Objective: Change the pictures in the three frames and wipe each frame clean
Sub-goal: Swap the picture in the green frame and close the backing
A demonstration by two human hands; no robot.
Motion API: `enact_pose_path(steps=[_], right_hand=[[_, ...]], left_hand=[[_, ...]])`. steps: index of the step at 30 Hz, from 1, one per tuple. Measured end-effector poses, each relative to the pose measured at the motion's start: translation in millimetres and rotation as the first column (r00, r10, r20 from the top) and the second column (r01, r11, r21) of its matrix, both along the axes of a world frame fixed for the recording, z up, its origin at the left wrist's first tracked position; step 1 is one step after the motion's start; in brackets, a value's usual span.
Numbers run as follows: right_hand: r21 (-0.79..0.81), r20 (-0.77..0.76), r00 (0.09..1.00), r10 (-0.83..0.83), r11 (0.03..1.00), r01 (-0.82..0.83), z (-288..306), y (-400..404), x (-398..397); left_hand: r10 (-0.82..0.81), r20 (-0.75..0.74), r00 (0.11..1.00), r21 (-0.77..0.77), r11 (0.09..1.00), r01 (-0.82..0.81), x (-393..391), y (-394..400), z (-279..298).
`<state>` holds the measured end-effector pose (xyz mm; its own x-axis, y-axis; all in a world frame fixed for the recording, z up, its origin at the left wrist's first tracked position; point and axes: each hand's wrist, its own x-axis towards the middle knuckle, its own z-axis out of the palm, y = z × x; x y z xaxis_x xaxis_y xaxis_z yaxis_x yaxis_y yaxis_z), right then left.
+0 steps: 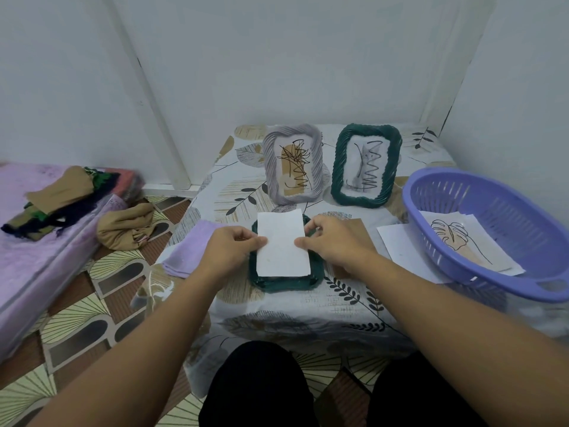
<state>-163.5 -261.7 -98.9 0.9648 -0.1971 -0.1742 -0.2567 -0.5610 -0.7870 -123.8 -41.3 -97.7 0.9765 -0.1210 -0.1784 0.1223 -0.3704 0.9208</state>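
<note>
On the desk (295,306), a dark green frame (284,283) lies face down while the left hand (229,246) and right hand (334,241) pinch a white sheet (281,245) over it, fingers clamped on its edges. The grey frame (292,163) and green frame (366,164) stand behind; wiping with the purple cloth (187,257) probably remains.

Pale, plain walls (292,57) meet in a corner at the far side; a white vertical trim (154,118) runs down the left wall to the floor; the floor (92,303) is patterned in fan shapes of cream, brown and dark grey; a low tabletop (308,303) under a leaf-print cover stands against the far-right corner; at left lies a bed (30,257) with a lilac cover, folded clothes (61,198) heaped on it; the light is soft and even.
</note>
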Motion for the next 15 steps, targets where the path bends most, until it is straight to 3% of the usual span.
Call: enact_pose_path(steps=[10, 15], right_hand=[[-0.121, 0.021, 1.000, -0.015, 0.993, 0.017, -9, -4, 3], [-0.181, 0.024, 1.000, -0.014, 0.983, 0.019, -13, -3, 3]], left_hand=[[-0.051, 0.083, 0.995, 0.207, 0.978, 0.033, 3, -5, -9], [-0.059, 0.107, 0.992, 0.235, 0.971, 0.032, 5, -6, -12]])
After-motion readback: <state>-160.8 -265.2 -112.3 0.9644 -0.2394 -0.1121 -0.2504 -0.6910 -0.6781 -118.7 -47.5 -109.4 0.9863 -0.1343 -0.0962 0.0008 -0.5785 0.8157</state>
